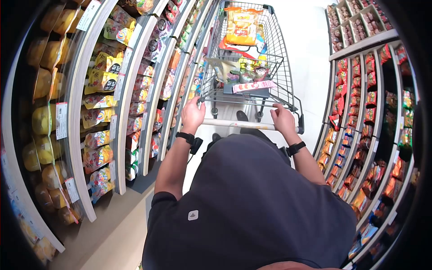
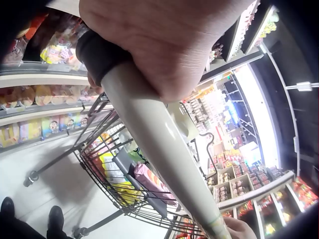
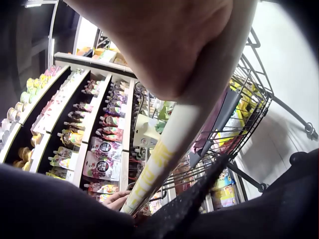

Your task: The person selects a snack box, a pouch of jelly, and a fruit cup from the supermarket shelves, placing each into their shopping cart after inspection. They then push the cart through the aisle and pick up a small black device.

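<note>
A shopping cart (image 1: 282, 49) stands ahead of the person, its pale handle (image 1: 238, 124) crossing in front of the body. The left hand (image 1: 193, 114) grips the handle's left end; in the left wrist view its palm (image 2: 164, 45) lies over the bar beside a black end piece. At the right end, the right hand (image 1: 284, 119) holds the bar, its palm (image 3: 159, 50) against it in the right wrist view; its fingers are partly hidden. In the cart are an orange-yellow bag (image 1: 243, 27), a yellow-green pack (image 1: 253, 69) and a pink pack (image 1: 254, 86) near the handle.
Shelves of bagged snacks (image 1: 105, 76) line the left side, close to the cart and left arm. Red-packed goods (image 1: 342, 85) fill shelves on the right, below divided bins (image 1: 360, 27). Pale floor (image 1: 310, 58) shows between cart and right shelves. A shoe (image 1: 242, 116) is behind the cart.
</note>
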{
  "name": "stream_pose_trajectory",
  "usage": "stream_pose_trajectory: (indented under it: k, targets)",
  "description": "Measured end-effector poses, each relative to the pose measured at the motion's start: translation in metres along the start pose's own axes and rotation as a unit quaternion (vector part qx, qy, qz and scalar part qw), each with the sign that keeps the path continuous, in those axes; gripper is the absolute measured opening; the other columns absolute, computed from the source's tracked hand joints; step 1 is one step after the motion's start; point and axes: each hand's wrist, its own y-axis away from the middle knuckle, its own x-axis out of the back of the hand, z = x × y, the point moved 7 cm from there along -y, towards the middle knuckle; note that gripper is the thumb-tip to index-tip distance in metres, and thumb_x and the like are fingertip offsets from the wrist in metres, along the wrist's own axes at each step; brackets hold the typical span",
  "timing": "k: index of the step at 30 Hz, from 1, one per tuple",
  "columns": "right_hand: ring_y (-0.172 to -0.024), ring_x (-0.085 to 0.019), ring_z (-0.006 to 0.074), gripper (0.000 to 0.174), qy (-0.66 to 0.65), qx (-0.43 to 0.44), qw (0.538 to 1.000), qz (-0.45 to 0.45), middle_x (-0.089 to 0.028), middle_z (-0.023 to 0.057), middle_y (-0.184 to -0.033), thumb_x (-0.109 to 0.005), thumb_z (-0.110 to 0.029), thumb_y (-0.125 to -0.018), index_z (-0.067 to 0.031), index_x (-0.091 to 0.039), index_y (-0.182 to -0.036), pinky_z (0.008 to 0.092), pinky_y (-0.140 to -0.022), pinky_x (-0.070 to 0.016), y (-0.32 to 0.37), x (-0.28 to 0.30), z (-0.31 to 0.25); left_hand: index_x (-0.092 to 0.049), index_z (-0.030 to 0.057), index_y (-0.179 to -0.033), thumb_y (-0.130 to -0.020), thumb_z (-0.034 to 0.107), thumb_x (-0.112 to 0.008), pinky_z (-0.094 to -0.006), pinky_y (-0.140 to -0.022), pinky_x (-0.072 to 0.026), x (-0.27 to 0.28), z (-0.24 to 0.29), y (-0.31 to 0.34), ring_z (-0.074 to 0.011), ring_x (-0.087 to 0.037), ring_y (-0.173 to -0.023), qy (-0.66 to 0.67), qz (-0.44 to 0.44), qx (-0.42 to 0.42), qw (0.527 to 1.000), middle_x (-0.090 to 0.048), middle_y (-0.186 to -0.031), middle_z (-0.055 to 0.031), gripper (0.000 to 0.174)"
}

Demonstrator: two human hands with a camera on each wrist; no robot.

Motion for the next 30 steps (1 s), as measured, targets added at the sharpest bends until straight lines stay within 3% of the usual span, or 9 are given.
stream_pose_trajectory:
  k: [8,10,16,20,22,24,26,27,30]
  targets:
    - [-0.074,-0.069,0.0298,0.030,-0.106,0.075,0.987,-0.098,-0.072,0.0128,-0.081,-0.069,-0.024,-0.091,-0.0079,-0.067,-0.116,0.0398,-0.070,-0.0533,-0.030,0.009,0.009,-0.070,0.0057,-0.115,-0.088,0.027,-0.070,-0.0452,-0.087,-0.0522,-0.003,0.006,-0.006,-0.0367,-0.067,-0.097,0.062,0.060,-0.007,0.996,-0.069,-0.107,-0.0178,0.034]
    - [-0.065,-0.066,0.0307,0.023,-0.064,0.127,0.987,-0.071,-0.066,0.0157,-0.072,-0.068,-0.022,-0.092,-0.0052,-0.071,-0.108,0.0403,-0.063,-0.0515,-0.049,0.024,-0.005,-0.068,0.0004,-0.115,-0.088,0.025,-0.071,-0.0442,-0.089,-0.0522,0.010,-0.002,0.000,-0.0371,-0.067,-0.096,0.111,0.213,-0.032,0.970,-0.068,-0.108,-0.0193,0.037]
    - [-0.079,-0.071,0.0320,0.027,-0.082,0.184,0.978,0.051,-0.073,0.0161,-0.085,-0.067,-0.023,-0.092,-0.0057,-0.068,-0.113,0.0406,-0.071,-0.0549,-0.128,0.045,-0.065,-0.066,-0.0038,-0.118,-0.092,0.012,-0.071,-0.0281,-0.075,-0.0533,0.004,-0.101,0.046,-0.0144,-0.068,-0.083,0.345,0.187,0.143,0.908,-0.072,-0.092,-0.0092,0.031]
    - [-0.102,-0.069,0.0355,0.046,-0.058,0.179,0.980,0.060,-0.071,0.0188,-0.111,-0.071,-0.027,-0.086,-0.0052,-0.062,-0.126,0.0432,-0.087,-0.0548,-0.197,-0.010,-0.069,-0.070,0.0001,-0.110,-0.095,0.032,-0.064,-0.0433,-0.083,-0.0545,-0.013,-0.168,0.110,-0.0349,-0.070,-0.088,0.102,0.076,0.203,0.971,-0.073,-0.100,-0.0162,0.036]
    - [-0.101,-0.069,0.0380,0.050,0.008,0.216,0.973,0.085,-0.069,0.0227,-0.116,-0.070,-0.031,-0.090,0.0002,-0.058,-0.127,0.0437,-0.087,-0.0541,-0.219,-0.036,-0.070,-0.071,-0.0003,-0.106,-0.095,0.042,-0.057,-0.0491,-0.088,-0.0520,-0.086,-0.240,0.159,-0.0420,-0.067,-0.096,0.000,0.015,0.218,0.976,-0.071,-0.108,-0.0185,0.046]
    - [-0.098,-0.068,0.0410,0.049,0.005,0.173,0.985,-0.003,-0.070,0.0256,-0.105,-0.072,-0.035,-0.088,0.0021,-0.063,-0.119,0.0463,-0.087,-0.0522,-0.247,-0.061,-0.062,-0.070,0.0001,-0.107,-0.096,0.046,-0.053,-0.0498,-0.093,-0.0506,-0.103,-0.242,0.218,-0.0412,-0.066,-0.102,0.046,-0.046,0.354,0.933,-0.070,-0.111,-0.0205,0.050]
    - [-0.097,-0.066,0.0466,0.052,0.019,0.221,0.975,0.032,-0.069,0.0294,-0.103,-0.070,-0.042,-0.088,0.0018,-0.065,-0.114,0.0523,-0.085,-0.0522,-0.245,-0.066,-0.064,-0.071,0.0012,-0.106,-0.097,0.051,-0.049,-0.0508,-0.094,-0.0498,-0.177,-0.278,0.289,-0.0409,-0.065,-0.105,-0.004,-0.211,0.334,0.919,-0.070,-0.112,-0.0224,0.055]
    - [-0.100,-0.065,0.0468,0.051,0.027,0.221,0.975,0.023,-0.069,0.0293,-0.104,-0.069,-0.042,-0.088,0.0007,-0.065,-0.117,0.0522,-0.087,-0.0514,-0.238,-0.062,-0.070,-0.073,0.0014,-0.104,-0.096,0.056,-0.047,-0.0519,-0.096,-0.0477,-0.204,-0.288,0.326,-0.0426,-0.064,-0.107,0.021,-0.210,0.372,0.904,-0.070,-0.112,-0.0231,0.061]
    - [-0.098,-0.064,0.0480,0.045,0.040,0.218,0.974,0.049,-0.068,0.0304,-0.099,-0.066,-0.040,-0.092,0.0042,-0.066,-0.105,0.0514,-0.085,-0.0506,-0.238,-0.065,-0.066,-0.068,0.0004,-0.078,-0.094,0.045,-0.059,-0.0436,-0.062,-0.0556,-0.226,-0.257,0.414,-0.0294,-0.068,-0.066,0.317,-0.069,0.613,0.721,-0.068,-0.071,-0.0145,0.048]
